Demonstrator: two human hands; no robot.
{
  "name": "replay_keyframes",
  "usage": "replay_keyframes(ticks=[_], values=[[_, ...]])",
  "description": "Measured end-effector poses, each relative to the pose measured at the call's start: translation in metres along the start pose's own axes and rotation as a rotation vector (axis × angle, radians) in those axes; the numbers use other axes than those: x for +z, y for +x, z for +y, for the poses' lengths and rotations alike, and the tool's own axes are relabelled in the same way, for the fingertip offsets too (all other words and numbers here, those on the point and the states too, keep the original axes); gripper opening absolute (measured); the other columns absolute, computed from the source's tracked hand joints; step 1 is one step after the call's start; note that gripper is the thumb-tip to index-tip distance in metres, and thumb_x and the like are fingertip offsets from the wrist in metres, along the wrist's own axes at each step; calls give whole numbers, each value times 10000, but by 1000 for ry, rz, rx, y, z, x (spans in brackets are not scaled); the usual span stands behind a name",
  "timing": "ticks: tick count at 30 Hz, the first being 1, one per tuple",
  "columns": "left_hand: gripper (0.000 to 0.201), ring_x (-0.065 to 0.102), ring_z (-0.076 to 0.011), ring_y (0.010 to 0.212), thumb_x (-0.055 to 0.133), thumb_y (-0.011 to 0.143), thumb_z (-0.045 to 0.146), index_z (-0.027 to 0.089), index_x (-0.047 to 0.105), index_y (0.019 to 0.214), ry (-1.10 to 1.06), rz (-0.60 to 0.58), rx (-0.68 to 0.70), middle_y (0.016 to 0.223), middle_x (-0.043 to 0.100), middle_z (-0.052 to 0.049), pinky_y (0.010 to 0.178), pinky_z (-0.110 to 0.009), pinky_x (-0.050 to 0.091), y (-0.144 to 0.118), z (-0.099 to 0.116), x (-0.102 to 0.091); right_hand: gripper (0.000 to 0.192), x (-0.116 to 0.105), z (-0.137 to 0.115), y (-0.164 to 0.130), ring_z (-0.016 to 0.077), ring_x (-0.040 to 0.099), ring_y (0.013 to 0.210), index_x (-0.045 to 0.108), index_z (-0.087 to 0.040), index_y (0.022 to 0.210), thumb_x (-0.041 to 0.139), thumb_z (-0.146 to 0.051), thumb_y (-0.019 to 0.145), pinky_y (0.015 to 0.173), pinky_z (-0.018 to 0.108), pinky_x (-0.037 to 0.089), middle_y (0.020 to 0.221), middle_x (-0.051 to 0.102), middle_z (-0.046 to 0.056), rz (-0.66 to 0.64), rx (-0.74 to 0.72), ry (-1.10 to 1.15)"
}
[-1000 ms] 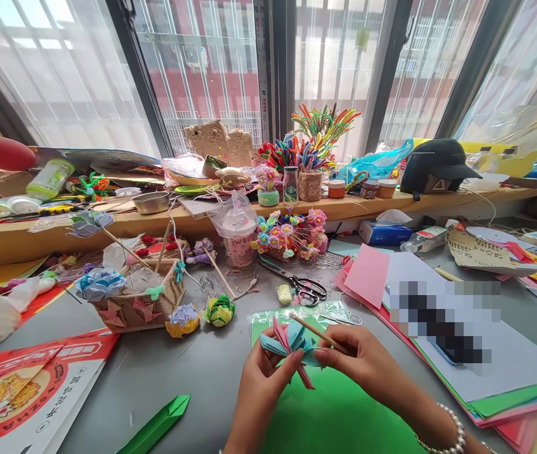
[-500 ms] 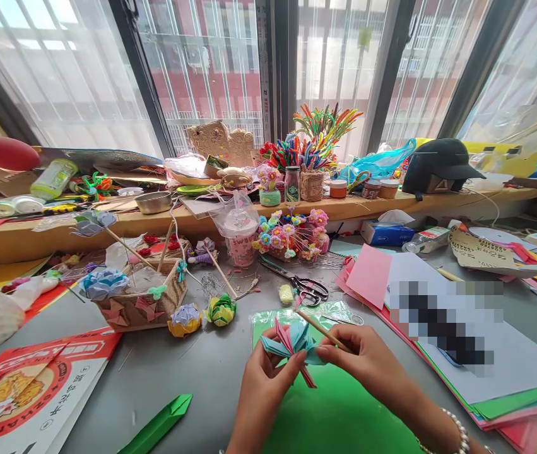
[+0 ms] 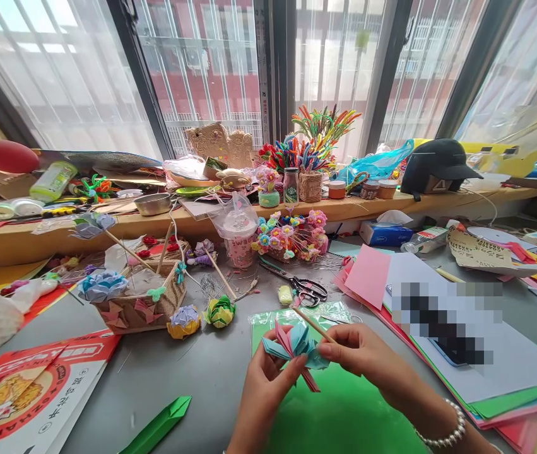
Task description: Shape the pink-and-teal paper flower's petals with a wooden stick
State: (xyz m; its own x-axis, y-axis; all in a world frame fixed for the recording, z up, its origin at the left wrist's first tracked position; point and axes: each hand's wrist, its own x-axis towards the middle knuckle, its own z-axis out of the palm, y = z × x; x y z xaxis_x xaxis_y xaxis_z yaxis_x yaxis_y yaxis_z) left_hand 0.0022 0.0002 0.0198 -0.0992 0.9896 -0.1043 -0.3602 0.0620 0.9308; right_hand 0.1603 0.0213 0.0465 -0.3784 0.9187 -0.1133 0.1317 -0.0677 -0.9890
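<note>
Pinched between the thumb and fingers of my left hand is a folded paper flower with light blue and pink petals. My right hand is closed on a thin wooden stick, which slants up to the left above the flower. The right thumb and fingertips sit at the flower's right edge, close by a blue petal; whether they touch it I cannot tell. Below both hands lies a shiny green sheet. A green folded paper strip rests on the table to the left.
Beyond my hands lie black-handled scissors and a small yellow block. Finished paper flowers stand near a decorated box on the left. Stacked coloured paper covers the right side. A printed paper bag lies front left.
My right hand has shifted slightly, its thumb now higher along the stick. The flower has turned a little in my left hand, and the right wrist's bracelet shows more.
</note>
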Motion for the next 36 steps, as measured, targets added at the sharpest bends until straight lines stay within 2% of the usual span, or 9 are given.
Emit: replay_keyframes(ticks=[9, 15, 19, 25, 28, 31, 32, 34, 36], values=[[427, 651, -218, 775, 790, 547, 305, 174, 637, 924, -150, -99, 0, 823, 706, -59, 680, -270, 498, 4, -7, -7, 396, 6, -3, 1, 124, 478, 571, 593, -140, 576, 617, -516, 699, 569, 230, 360, 555, 546, -12, 76, -56, -69], [439, 647, -230, 825, 790, 555, 298, 182, 632, 948, -218, -43, 12, 870, 710, -64, 728, -295, 489, 5, -12, -7, 430, 6, -2, 1, 103, 405, 526, 557, -147, 546, 603, -549, 694, 516, 216, 307, 518, 464, -39, 101, -73, -103], [481, 645, -227, 840, 790, 549, 309, 189, 610, 979, -231, -15, 16, 869, 709, -51, 778, -299, 477, 6, -11, -5, 394, 8, -1, -2, 83, 281, 492, 569, -148, 640, 645, -534, 658, 459, 212, 199, 511, 330, -73, 96, -41, -110], [607, 605, -280, 960, 771, 565, 341, 177, 509, 1088, -166, -4, 57, 1010, 655, -107, 815, -345, 458, 7, -11, -2, 345, 11, 1, -3, 95, 321, 517, 580, -146, 659, 585, -484, 729, 468, 212, 239, 554, 391, -45, 134, -99, -136], [660, 522, -289, 1067, 733, 583, 424, 213, 456, 1143, -52, 133, 195, 1158, 543, -110, 812, -342, 444, 6, -2, -8, 314, 9, 2, -2, 95, 306, 478, 565, -154, 633, 557, -443, 755, 433, 210, 233, 522, 350, -53, 301, -143, -289], [455, 499, -229, 966, 751, 595, 280, 248, 568, 1010, 379, 461, 598, 1041, 528, -50, 811, -303, 394, -2, 9, -14, 250, 9, 4, -2, 101, 357, 448, 590, -157, 654, 537, -358, 793, 414, 215, 259, 515, 419, -37, 456, -285, -521], [313, 509, -214, 874, 748, 594, 241, 258, 630, 884, 493, 508, 735, 922, 544, -29, 795, -297, 389, -5, 11, -14, 227, 10, 5, -2, 105, 388, 443, 598, -161, 661, 532, -323, 804, 409, 216, 279, 522, 458, -28, 485, -349, -594], [106, 523, -172, 652, 668, 681, 179, 284, 670, 692, 569, 341, 826, 679, 583, 6, 701, -270, 417, -12, 8, -10, 197, 13, 8, -3, 115, 469, 459, 603, -168, 677, 513, -256, 829, 418, 215, 340, 555, 534, -8, 520, -504, -701], [145, 524, -149, 506, 658, 693, 160, 291, 677, 751, 534, 184, 716, 619, 654, 20, 576, -249, 437, -16, 1, -5, 171, 17, 11, -4, 133, 568, 545, 611, -166, 743, 484, -195, 853, 482, 215, 425, 632, 612, 21, 561, -714, -772]])
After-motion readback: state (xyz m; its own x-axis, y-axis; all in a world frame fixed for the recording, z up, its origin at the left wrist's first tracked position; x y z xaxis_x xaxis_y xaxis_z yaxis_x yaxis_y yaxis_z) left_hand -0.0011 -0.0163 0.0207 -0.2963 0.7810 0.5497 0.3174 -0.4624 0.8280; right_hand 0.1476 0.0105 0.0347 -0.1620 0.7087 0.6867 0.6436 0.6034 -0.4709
